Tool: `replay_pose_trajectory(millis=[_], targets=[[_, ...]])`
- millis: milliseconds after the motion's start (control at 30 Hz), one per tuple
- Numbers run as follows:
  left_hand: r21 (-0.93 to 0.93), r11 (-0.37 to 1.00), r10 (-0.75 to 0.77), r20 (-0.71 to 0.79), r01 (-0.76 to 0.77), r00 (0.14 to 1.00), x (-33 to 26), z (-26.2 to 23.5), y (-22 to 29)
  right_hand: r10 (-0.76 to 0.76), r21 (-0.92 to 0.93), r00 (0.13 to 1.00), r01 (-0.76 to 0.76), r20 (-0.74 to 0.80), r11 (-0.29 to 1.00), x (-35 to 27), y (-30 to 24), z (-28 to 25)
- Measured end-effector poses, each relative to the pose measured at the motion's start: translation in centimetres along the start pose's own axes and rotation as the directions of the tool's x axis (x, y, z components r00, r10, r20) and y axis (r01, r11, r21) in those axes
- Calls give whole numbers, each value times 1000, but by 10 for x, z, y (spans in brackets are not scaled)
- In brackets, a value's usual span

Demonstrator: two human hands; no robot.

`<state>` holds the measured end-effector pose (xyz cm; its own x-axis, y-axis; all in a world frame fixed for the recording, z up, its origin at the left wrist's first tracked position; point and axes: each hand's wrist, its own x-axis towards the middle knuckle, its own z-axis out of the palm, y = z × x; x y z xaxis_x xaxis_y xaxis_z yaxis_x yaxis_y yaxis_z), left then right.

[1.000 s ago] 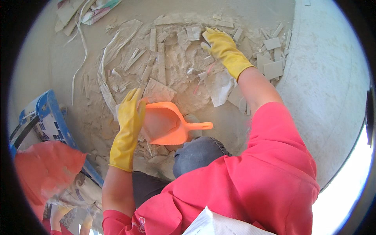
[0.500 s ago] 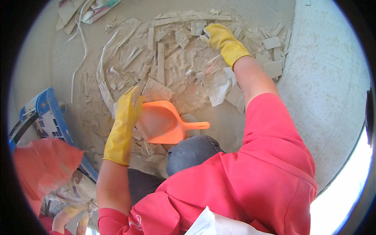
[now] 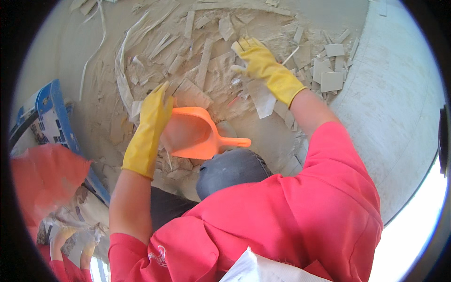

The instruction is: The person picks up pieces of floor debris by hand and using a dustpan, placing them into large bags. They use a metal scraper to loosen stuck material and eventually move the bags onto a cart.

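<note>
The orange dustpan [image 3: 197, 134] lay tilted on the dusty floor, mouth toward the heap of broken tile pieces [image 3: 211, 61]. The left hand [image 3: 152, 117], in a yellow glove, rested flat against the pan's left rim, fingers straight, seemingly steadying it. Beyond the pan, the right hand [image 3: 260, 63] spread open over the rubble, gripping nothing, likely to rake.
</note>
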<state>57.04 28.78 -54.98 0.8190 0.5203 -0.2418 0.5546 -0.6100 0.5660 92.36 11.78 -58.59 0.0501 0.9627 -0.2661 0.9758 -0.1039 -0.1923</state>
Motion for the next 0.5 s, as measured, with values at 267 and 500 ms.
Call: replay_pose_trajectory(millis=[267, 500], targets=[[330, 944, -53, 127, 9, 990, 6, 12, 5, 180, 81, 980, -188, 89, 979, 10, -42, -8], [227, 961, -220, 275, 159, 936, 4, -4, 14, 172, 78, 979, -181, 110, 980, 13, -64, -20]])
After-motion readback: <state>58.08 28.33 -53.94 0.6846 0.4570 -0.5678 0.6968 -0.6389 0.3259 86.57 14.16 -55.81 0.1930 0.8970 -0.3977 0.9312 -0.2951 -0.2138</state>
